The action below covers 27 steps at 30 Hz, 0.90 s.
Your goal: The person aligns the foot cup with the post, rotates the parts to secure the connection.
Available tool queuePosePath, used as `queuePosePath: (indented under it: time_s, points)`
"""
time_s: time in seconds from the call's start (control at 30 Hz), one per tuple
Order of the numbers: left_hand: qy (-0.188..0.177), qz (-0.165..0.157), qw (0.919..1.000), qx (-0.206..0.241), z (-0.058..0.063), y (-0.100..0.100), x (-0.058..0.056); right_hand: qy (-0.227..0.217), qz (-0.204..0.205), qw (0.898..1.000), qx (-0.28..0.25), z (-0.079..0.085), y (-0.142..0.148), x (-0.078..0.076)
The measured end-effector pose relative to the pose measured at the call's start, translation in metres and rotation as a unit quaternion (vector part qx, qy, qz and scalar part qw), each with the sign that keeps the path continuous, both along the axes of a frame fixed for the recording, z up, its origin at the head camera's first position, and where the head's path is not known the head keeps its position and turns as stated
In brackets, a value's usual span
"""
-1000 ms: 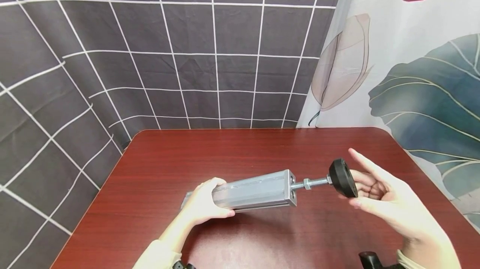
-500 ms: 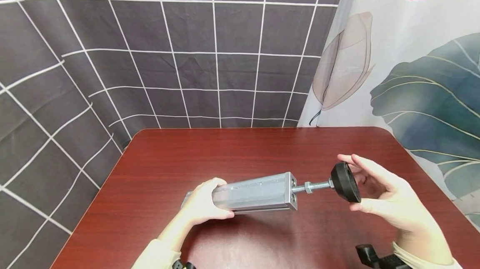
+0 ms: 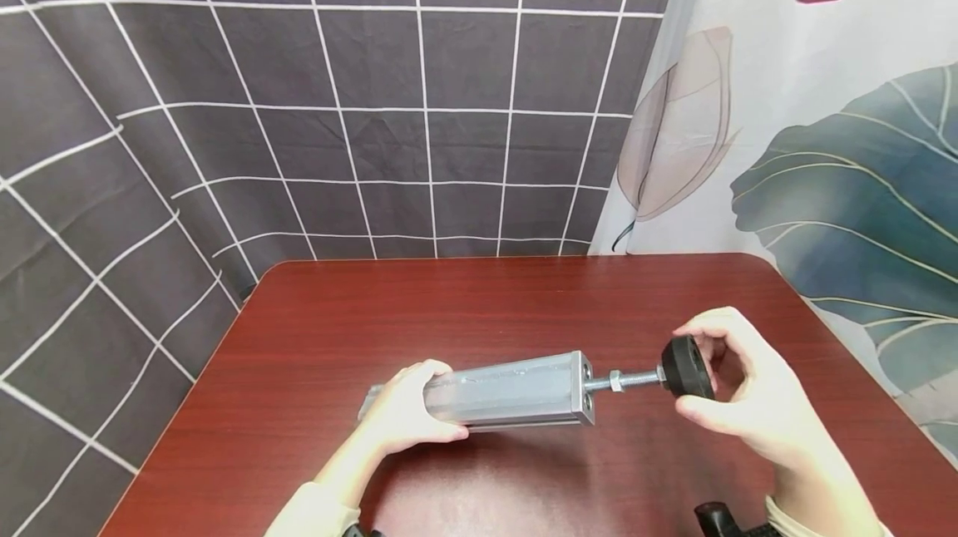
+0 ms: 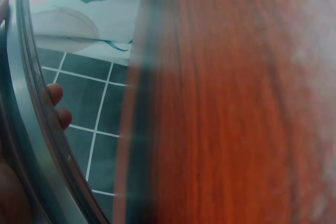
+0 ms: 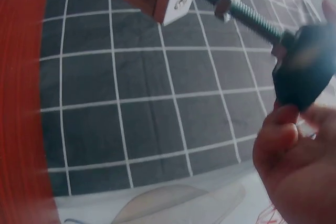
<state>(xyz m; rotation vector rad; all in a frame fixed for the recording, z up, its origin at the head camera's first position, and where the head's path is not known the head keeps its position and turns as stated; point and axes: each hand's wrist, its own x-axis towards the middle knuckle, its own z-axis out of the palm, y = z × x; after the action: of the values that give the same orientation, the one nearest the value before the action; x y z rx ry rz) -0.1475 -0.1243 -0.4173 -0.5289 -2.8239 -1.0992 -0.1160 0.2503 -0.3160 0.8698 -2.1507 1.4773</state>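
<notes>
A silver metal leg (image 3: 516, 391), a long square-sided bar with an end plate, is held slanting over the table in the head view. My left hand (image 3: 410, 414) grips it near its left end, thumb and fingers around the body. From the end plate a threaded rod (image 3: 639, 379) with a hex nut (image 3: 616, 381) sticks out, tipped by a black leveling foot (image 3: 684, 367). My right hand (image 3: 759, 404) pinches that foot between thumb and fingers at its rim. In the right wrist view fingertips (image 5: 286, 116) meet the foot's edge. The left wrist view shows the bar (image 4: 39, 129) along its left side.
Beneath both hands lies a red-brown wooden table (image 3: 449, 304). A dark grey cloth (image 3: 382, 138) with white grid lines hangs behind and to the left. At right hangs a white curtain (image 3: 748, 213) with leaf prints.
My right hand has moved left, its fingers going from spread beside the leveling foot to pinching its rim. My left hand keeps its grip, and the leg's right end has dipped slightly.
</notes>
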Motion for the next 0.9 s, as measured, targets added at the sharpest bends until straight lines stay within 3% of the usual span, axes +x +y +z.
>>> queuePosePath:
  time_s: [0.13,0.2,0.43,0.47,0.53,0.6,0.63,0.7,0.77,0.9]
  points:
    - [-0.001,0.007,1.0,0.003,0.0,0.0,0.001,-0.029,-0.122,0.992,0.033,0.006,-0.012,0.009]
    - [-0.004,0.01,0.9999,0.005,0.0,0.0,0.001,-0.045,-0.157,0.986,0.029,0.008,-0.017,0.012]
    - [0.0,0.011,0.9999,0.003,0.001,0.0,0.0,-0.066,-0.221,0.973,0.028,0.011,-0.026,0.016]
    - [0.001,0.011,0.9999,0.003,0.001,0.0,0.0,-0.061,-0.209,0.976,0.027,0.011,-0.024,0.016]
    - [-0.001,0.01,0.9999,0.008,0.001,0.0,-0.001,-0.049,-0.142,0.989,0.01,0.011,-0.017,0.015]
    - [-0.003,0.01,0.9999,0.008,0.001,-0.001,-0.001,-0.031,-0.03,0.999,-0.022,0.01,-0.009,0.013]
    - [-0.006,0.01,0.9999,0.009,0.002,-0.001,-0.001,-0.03,0.032,0.998,-0.039,0.01,-0.005,0.011]
    - [-0.01,0.011,0.9999,0.009,0.002,-0.003,-0.001,-0.04,0.14,0.988,-0.058,0.01,0.001,0.008]
    - [-0.011,0.01,0.9999,0.008,0.002,-0.004,0.0,-0.043,0.219,0.972,-0.067,0.01,0.003,0.005]
    - [-0.009,-0.001,0.9999,0.01,0.003,-0.006,0.001,-0.038,0.307,0.948,-0.072,0.01,0.002,0.002]
